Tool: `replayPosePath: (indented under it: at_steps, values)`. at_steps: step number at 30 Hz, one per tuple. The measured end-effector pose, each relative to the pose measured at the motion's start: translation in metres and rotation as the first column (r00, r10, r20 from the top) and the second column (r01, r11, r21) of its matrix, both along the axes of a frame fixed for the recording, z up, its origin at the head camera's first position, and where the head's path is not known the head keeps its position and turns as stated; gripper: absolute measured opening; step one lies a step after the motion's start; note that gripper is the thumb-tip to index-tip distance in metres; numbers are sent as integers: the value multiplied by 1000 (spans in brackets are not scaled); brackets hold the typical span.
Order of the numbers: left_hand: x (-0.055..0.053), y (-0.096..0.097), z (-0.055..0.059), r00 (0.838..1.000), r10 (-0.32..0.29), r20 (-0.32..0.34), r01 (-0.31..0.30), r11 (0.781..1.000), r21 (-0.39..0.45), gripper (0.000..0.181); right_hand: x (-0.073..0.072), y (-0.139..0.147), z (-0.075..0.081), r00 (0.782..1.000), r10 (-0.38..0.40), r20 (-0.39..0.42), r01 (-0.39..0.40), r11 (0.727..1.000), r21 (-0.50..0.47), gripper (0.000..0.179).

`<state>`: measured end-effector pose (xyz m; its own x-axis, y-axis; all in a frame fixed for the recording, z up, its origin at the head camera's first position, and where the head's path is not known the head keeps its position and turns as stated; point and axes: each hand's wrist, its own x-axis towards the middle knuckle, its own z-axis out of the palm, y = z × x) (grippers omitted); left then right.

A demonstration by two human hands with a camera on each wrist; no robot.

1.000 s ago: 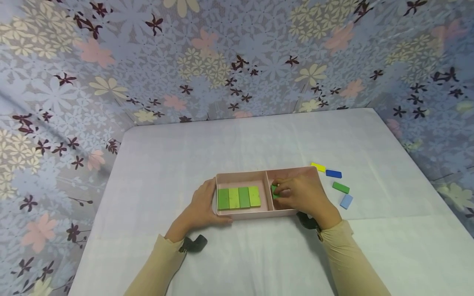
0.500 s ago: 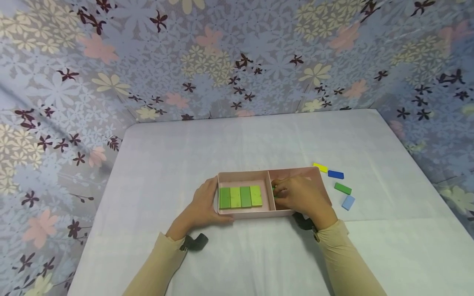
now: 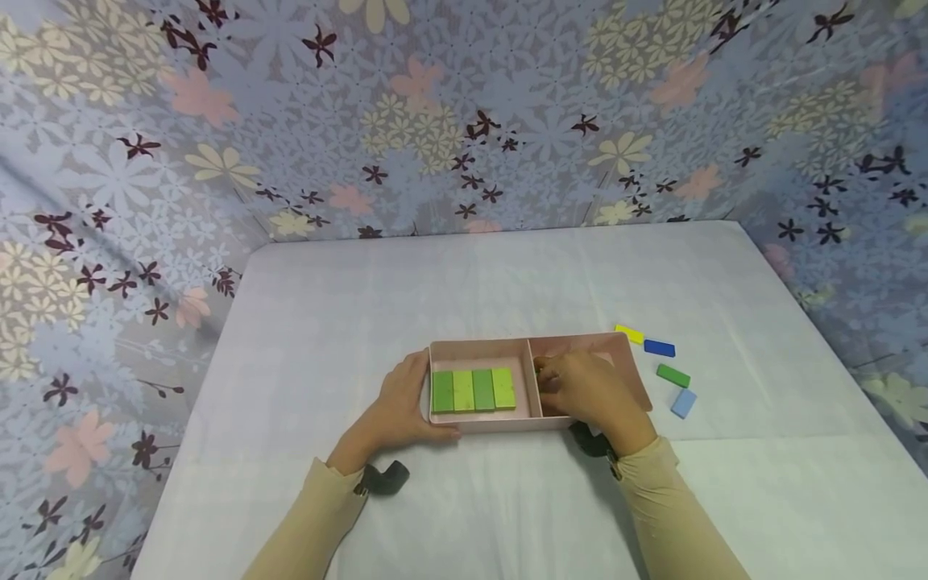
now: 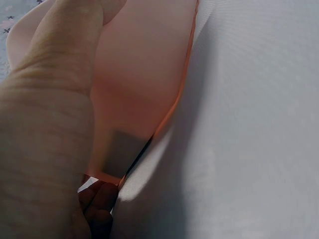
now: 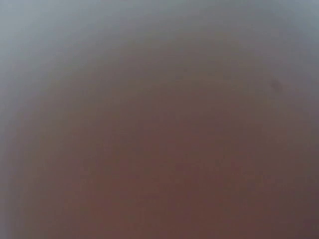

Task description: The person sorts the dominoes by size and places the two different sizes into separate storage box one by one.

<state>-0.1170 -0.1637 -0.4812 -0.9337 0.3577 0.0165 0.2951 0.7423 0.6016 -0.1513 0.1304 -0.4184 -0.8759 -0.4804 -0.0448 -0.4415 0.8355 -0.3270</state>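
A shallow pale-pink box (image 3: 486, 425) with a divider lies on the table. My left hand (image 3: 397, 407) grips its left end, thumb along the front wall and fingers at the side; the left wrist view shows the thumb (image 4: 60, 89) close against the pink wall. Several green and yellow-green blocks (image 3: 474, 391) lie flat side by side in the left compartment. My right hand (image 3: 586, 390) reaches into the right compartment by the divider, fingertips pinching a green block that is now almost wholly hidden. The right wrist view is only a brown-grey blur.
Right of the box lie a yellow block (image 3: 629, 333), a dark blue block (image 3: 660, 348), a green block (image 3: 673, 375) and a light blue block (image 3: 684, 403). A white cloth (image 3: 464, 282) covers the table. Flower-patterned fabric (image 3: 435, 121) hangs behind and at the sides.
The right hand has sunk slightly lower by the divider, and the green block at its fingertips has gone mostly out of sight. My left hand keeps its grip on the box.
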Motion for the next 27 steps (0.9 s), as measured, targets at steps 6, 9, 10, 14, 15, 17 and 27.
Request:
replayPosePath:
  at_steps: [6, 9, 10, 14, 15, 17, 27]
  values:
    - [0, 0, 2, 1000, 12, 7, -12, 1000, -5, 130, -1, -2, 2, 999, -12, 35, 11, 1000, 15, 15]
    - [0, -1, 3, 1000, 14, 5, -14, 1000, -15, 130, -3, -3, 1, 999, -16, 52, 16, 1000, 8, 13]
    - [0, -1, 3, 1000, 15, 1, -15, 1000, -14, 129, -3, -4, 1, 998, -18, 56, 18, 1000, 4, 12]
    - [0, -2, 5, 1000, 15, -10, -15, 1000, -11, 128, -5, -5, 1, 997, -29, 66, 29, 1000, -8, 8]
    - [0, -2, 5, 1000, 16, -9, -16, 1000, -12, 129, -5, -5, 1, 997, -33, 68, 34, 999, -8, 7]
    - [0, -2, 4, 1000, 17, -2, -17, 1000, -13, 129, -5, -5, 1, 996, -41, 75, 42, 999, -9, 6]
    - [2, 0, 3, 1000, 16, 24, -16, 1000, -4, 130, -3, -3, -3, 995, -44, 91, 45, 999, -12, 10]
